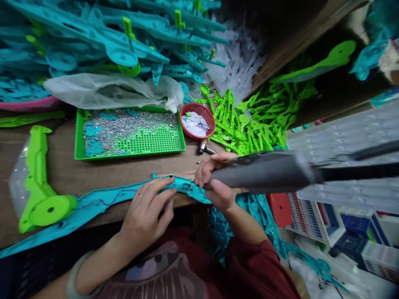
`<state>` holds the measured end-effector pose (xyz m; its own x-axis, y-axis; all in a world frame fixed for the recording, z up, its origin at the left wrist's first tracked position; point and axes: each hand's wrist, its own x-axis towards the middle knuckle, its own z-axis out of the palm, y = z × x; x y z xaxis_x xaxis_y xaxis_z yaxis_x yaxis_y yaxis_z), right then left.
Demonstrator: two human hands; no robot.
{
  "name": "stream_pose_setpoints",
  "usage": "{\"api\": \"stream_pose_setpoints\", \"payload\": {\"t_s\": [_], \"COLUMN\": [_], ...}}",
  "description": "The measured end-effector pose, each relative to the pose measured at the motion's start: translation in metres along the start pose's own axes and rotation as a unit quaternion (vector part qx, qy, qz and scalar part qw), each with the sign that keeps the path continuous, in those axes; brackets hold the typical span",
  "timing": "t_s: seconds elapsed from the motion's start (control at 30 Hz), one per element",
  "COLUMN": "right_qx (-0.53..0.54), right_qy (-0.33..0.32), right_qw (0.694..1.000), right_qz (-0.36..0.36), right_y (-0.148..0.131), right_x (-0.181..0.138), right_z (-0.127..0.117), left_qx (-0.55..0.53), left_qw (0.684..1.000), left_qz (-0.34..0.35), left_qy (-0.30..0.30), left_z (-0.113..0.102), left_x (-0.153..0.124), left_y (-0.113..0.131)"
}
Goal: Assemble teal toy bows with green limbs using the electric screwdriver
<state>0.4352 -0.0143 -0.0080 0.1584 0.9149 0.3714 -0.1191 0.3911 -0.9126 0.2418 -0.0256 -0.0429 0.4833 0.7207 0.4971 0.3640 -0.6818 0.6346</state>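
Observation:
A long teal plastic shell lies along the front edge of the bench, its hollow side up with a thin wire inside. My left hand holds it near the middle, fingers across the top and thumb by the near edge. My right hand is closed around a dark grey electric screwdriver, held almost level with its front end at the shell. The screwdriver's tip is hidden by my fingers. A bright green part with a round disc sits at the shell's left end.
Behind the shell stand a green perforated tray of small screws and a red basket with white pieces. A small dark-headed tool lies nearby. Teal parts and green parts are heaped behind. Crates stand at right.

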Motion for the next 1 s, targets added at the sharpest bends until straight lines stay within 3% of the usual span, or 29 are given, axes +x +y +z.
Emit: {"api": "stream_pose_setpoints", "payload": {"t_s": [0.13, 0.23, 0.3, 0.4, 0.5, 0.57, 0.63, 0.67, 0.7, 0.77, 0.83, 1.0], "right_qx": [0.011, -0.001, -0.009, -0.022, -0.125, -0.267, -0.413, -0.466, -0.499, -0.504, -0.472, -0.432], "right_qy": [0.031, 0.022, 0.029, 0.052, 0.056, 0.099, 0.134, 0.106, 0.036, -0.159, -0.282, -0.33], "right_qw": [0.999, 0.999, 0.997, 0.992, 0.987, 0.952, 0.879, 0.846, 0.829, 0.823, 0.823, 0.834], "right_qz": [-0.027, -0.039, -0.068, -0.112, -0.089, -0.109, -0.2, -0.236, -0.249, -0.207, -0.141, -0.094], "right_y": [-0.043, -0.054, -0.046, -0.023, -0.006, -0.006, -0.016, -0.022, -0.027, -0.035, -0.035, -0.024], "right_x": [0.012, 0.017, 0.024, 0.039, 0.044, 0.035, 0.018, 0.009, 0.001, -0.01, -0.013, -0.001], "right_z": [0.016, 0.023, 0.019, 0.002, -0.018, -0.025, -0.026, -0.025, -0.023, -0.02, -0.021, -0.034], "left_qx": [-0.126, -0.224, -0.255, -0.293, -0.304, -0.248, -0.155, -0.112, -0.079, -0.042, -0.035, -0.006], "left_qw": [0.987, 0.965, 0.955, 0.93, 0.914, 0.941, 0.975, 0.986, 0.993, 0.998, 0.999, 0.999], "left_qz": [-0.098, -0.119, -0.133, -0.213, -0.256, -0.221, -0.153, -0.115, -0.081, -0.036, -0.024, -0.051], "left_qy": [-0.017, -0.066, -0.073, -0.069, -0.075, -0.065, -0.045, -0.035, -0.03, -0.031, -0.035, -0.007], "left_z": [0.002, 0.008, 0.011, 0.011, 0.004, -0.002, -0.008, -0.01, -0.011, -0.01, -0.005, 0.012], "left_x": [0.024, 0.044, 0.052, 0.052, 0.044, 0.039, 0.036, 0.036, 0.036, 0.037, 0.038, 0.038], "left_y": [0.01, 0.007, 0.0, -0.011, -0.016, -0.014, -0.009, -0.006, -0.003, 0.004, 0.009, 0.014]}}
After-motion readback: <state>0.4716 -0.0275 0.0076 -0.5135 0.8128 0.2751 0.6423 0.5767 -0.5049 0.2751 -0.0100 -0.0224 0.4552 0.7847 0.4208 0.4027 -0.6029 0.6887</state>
